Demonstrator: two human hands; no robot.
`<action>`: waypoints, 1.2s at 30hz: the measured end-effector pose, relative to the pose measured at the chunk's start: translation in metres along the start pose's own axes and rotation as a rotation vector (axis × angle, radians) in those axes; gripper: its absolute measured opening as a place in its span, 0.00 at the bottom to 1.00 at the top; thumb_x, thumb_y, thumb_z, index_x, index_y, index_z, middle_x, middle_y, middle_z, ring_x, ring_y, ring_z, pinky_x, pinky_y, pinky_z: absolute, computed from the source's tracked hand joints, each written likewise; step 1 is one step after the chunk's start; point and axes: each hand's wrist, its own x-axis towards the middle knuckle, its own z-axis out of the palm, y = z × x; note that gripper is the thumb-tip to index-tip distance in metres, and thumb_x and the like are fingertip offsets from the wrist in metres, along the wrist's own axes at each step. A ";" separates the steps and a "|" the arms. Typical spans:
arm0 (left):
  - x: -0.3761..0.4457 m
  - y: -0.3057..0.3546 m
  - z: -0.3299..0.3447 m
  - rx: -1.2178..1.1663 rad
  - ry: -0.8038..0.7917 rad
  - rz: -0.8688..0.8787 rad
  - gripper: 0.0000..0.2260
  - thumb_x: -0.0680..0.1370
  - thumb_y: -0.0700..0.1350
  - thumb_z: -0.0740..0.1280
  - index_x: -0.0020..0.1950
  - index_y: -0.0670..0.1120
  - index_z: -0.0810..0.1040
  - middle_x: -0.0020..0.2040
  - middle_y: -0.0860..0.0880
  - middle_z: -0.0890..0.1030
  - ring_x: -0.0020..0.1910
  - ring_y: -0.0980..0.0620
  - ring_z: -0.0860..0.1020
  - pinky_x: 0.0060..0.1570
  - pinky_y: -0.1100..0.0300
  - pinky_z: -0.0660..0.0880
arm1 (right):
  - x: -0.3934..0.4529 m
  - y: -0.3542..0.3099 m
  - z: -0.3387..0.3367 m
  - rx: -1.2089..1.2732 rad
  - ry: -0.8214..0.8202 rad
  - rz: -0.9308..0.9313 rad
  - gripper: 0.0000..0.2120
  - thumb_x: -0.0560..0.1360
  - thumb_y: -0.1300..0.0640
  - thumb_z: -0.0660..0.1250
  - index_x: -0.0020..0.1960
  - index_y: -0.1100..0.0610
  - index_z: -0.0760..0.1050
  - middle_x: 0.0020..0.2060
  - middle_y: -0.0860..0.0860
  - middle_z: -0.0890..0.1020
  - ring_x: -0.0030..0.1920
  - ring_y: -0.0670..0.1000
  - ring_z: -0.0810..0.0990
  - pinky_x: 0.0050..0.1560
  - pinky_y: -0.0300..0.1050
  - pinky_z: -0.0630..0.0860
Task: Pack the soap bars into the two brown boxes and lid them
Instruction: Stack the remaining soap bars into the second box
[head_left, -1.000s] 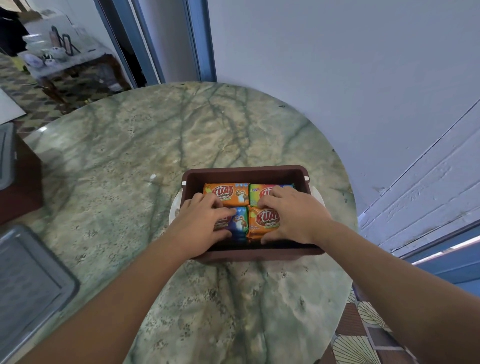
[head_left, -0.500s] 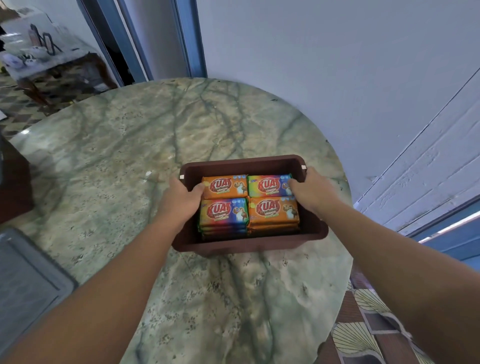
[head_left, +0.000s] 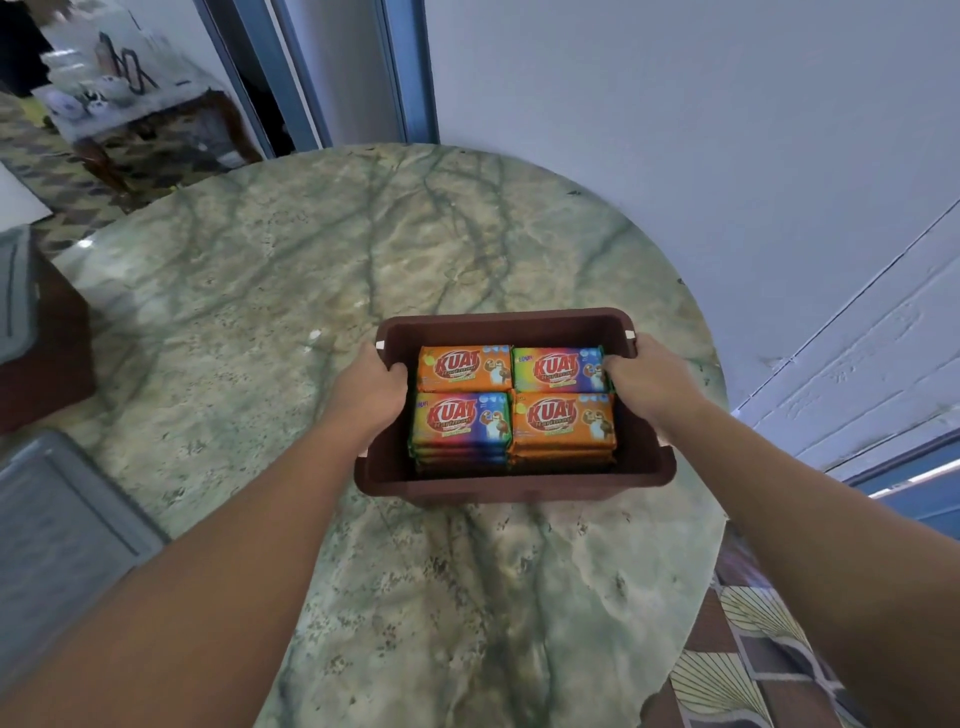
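A brown box sits on the round green-veined marble table, toward the table's near right part, with no lid on it. The left hand clasps the box's left wall, its thumb hooked over the rim and inside the box; the rest of that grip is hidden behind the wall. The right hand clasps the box's right wall in the same way, its fingers curled over the rim and touching the soap at the far right corner. Whether the box rests on the table or is raised just off it cannot be told.

Inside the box lie four stacks of wrapped soap bars, two by two, filling its floor between the hands. The top wrappers read "KUAT": orange at the far left and near right, rainbow-coloured at the far right and near left. Edges of more bars show beneath the two near stacks.

Left of the box, at the table's near left edge, lies a grey lid. Farther left of the box, a second brown box stands at the table's edge with a grey lid on it. Beyond the box, past the table, a doorway opens onto a small table carrying crockery.
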 end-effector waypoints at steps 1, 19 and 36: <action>0.001 -0.001 -0.001 0.009 -0.008 -0.001 0.14 0.78 0.53 0.61 0.60 0.49 0.77 0.50 0.46 0.83 0.49 0.42 0.81 0.52 0.47 0.78 | -0.001 -0.001 0.000 0.003 0.004 0.005 0.10 0.82 0.50 0.62 0.62 0.50 0.75 0.52 0.50 0.83 0.47 0.49 0.81 0.42 0.45 0.74; -0.017 -0.065 -0.048 0.043 -0.115 0.180 0.11 0.82 0.47 0.59 0.62 0.45 0.72 0.52 0.46 0.78 0.52 0.42 0.77 0.49 0.52 0.71 | -0.086 -0.008 0.057 0.047 0.109 0.094 0.11 0.81 0.54 0.64 0.61 0.53 0.78 0.49 0.51 0.85 0.49 0.53 0.84 0.51 0.50 0.80; -0.059 -0.166 -0.107 0.091 -0.081 0.186 0.10 0.82 0.49 0.59 0.61 0.48 0.74 0.47 0.48 0.82 0.43 0.47 0.79 0.37 0.54 0.71 | -0.180 -0.021 0.129 0.022 0.082 0.079 0.11 0.78 0.52 0.64 0.60 0.49 0.77 0.49 0.49 0.85 0.49 0.53 0.84 0.52 0.53 0.82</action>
